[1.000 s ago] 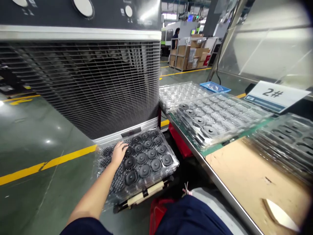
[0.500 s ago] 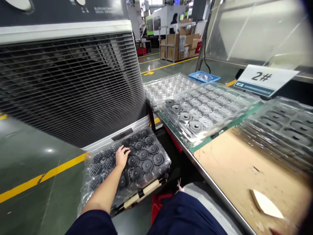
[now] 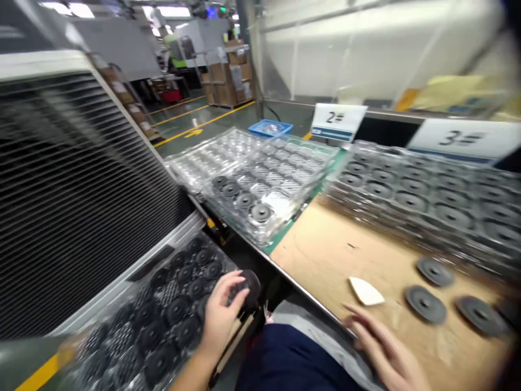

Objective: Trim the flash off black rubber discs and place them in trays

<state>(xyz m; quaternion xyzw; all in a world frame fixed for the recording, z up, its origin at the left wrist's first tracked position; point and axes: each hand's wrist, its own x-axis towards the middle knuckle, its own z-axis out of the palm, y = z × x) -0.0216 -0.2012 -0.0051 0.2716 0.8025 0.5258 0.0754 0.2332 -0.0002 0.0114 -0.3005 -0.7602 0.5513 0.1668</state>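
Between the thumb and fingers of my left hand (image 3: 223,304) is a black round disc (image 3: 251,288), lifted off the low clear plastic tray (image 3: 211,247) full of similar discs. My right hand (image 3: 382,347) rests at the table's front edge with its fingers stretched out and nothing in it. Just beyond its fingertips lies a cream pointed piece (image 3: 365,291) on the tan board (image 3: 309,239). To its right are loose grey discs, among them a flat one (image 3: 425,304) and another (image 3: 434,271).
A clear tray (image 3: 285,163) on the table holds several grey discs in its front row. Stacked trays of discs (image 3: 411,187) stand behind the board, below cards marked 2# (image 3: 338,117) and 3# (image 3: 464,138). A large louvred machine (image 3: 89,217) stands at left.
My left hand has picked a black disc from the low tray and moved right towards the table. My right hand has come into view. The camera has turned right.
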